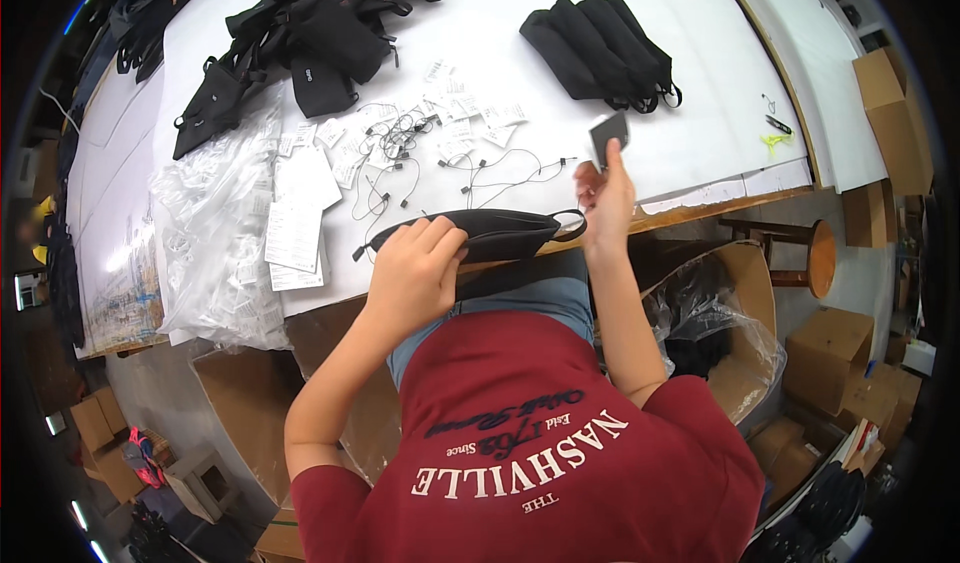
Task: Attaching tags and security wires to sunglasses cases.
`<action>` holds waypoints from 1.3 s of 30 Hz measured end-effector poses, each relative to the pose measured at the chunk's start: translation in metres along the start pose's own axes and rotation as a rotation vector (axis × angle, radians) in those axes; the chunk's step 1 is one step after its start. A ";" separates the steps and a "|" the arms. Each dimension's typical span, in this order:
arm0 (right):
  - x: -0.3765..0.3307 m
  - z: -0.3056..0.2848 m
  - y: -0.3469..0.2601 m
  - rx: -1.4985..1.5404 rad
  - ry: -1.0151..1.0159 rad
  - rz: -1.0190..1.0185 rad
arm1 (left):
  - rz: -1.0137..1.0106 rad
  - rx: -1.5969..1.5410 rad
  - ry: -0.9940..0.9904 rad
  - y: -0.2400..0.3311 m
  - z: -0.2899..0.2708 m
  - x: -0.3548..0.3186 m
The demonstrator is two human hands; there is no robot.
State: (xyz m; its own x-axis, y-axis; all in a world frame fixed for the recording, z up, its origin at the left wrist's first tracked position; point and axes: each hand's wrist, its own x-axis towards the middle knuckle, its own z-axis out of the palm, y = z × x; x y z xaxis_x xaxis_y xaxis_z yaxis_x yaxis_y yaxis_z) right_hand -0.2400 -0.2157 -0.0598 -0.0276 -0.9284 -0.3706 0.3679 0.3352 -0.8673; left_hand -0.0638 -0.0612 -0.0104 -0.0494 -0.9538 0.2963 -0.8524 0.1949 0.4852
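Observation:
A slim black pouch point(500, 231) lies along the near edge of the table, its long opening facing up. My left hand point(415, 268) is closed over its left part, fingers curled onto the fabric. The loop at the pouch's right end sits beside my right wrist. Raised above the table, my right hand point(607, 203) pinches a small dark card point(610, 141) with a pale edge, slightly blurred. Beyond the pouch lie thin black strings point(400, 138) with small fasteners, tangled among white printed tags point(455, 133).
Black pouches point(340, 38) are heaped at the far left, and several more point(600, 48) lie in a row at the far right. Clear plastic bags point(220, 233) and white cards point(295, 233) cover the left side. Small snips point(777, 125) rest near the right edge. A wooden stool point(820, 259) and cartons stand around.

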 end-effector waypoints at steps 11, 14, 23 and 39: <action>0.025 -0.020 0.011 -0.295 -0.238 -0.321 | -0.106 -0.028 -0.135 0.009 -0.014 -0.014; -0.004 -0.015 -0.012 -0.578 -0.531 -0.421 | -0.158 -0.107 -0.189 0.012 -0.012 -0.019; -0.055 -0.010 -0.032 -1.353 -1.252 -0.230 | 0.089 -0.156 -0.318 0.004 -0.001 -0.019; -0.056 -0.030 -0.043 -1.218 -1.301 -0.367 | -0.175 0.242 0.314 -0.127 0.091 0.118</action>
State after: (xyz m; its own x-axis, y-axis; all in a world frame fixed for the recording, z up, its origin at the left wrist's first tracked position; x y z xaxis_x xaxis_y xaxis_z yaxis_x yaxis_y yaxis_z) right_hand -0.2820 -0.1736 -0.0114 0.9394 -0.2937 -0.1769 -0.3139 -0.5289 -0.7885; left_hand -0.0087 -0.2189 -0.1117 0.2354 -0.8445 0.4810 -0.9334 -0.0584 0.3541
